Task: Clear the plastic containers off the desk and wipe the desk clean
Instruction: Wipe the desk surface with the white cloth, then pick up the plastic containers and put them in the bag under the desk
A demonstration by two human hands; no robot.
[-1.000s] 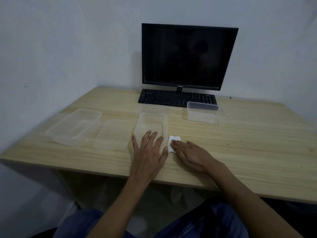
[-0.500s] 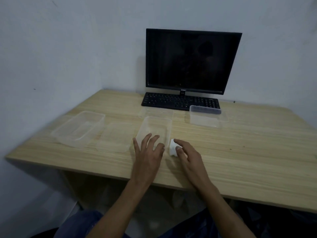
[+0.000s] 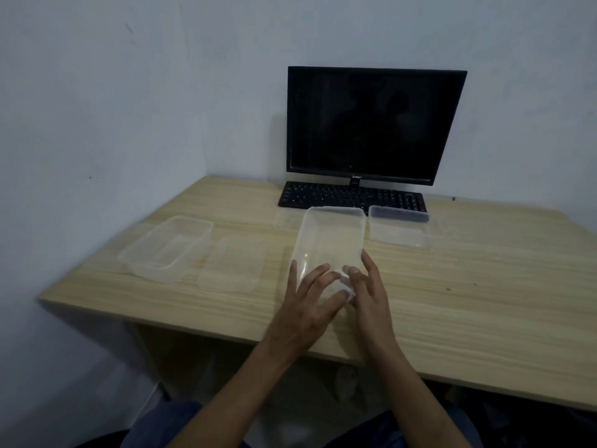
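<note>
1. Head view, the hands: both hands meet at the near end of a clear plastic container [image 3: 331, 240], which is tilted up off the wooden desk [image 3: 484, 305], its far end raised toward the keyboard [image 3: 349, 195].
2. The left hand [image 3: 307, 305] lies with fingers spread along the container's near left side and underside; its thumb runs up the left wall. The fingers look only slightly bent, pressed against the plastic.
3. The right hand [image 3: 371, 295] is against the near right corner, thumb up along the right wall and fingers bent inward.
4. A small white wad [image 3: 344, 284] shows between the two hands, blurred through the plastic; the right fingers seem to curl onto it, but whether they pinch it cannot be told.
5. Other containers: a second clear tub [image 3: 168, 247] sits on the desk at the left, with a flat clear lid [image 3: 231, 265] just beside it on its right.
6. A third tub [image 3: 399, 229] stands right of the lifted one, in front of the keyboard; a lid beneath or behind it is hard to make out.
7. Another clear piece [image 3: 286, 219] peeks out behind the lifted container, mostly hidden.
8. A dark monitor [image 3: 371, 124] stands at the back against the wall.
9. The forearms are cut off by the lower edge, over dark trousers in shadow.
</note>
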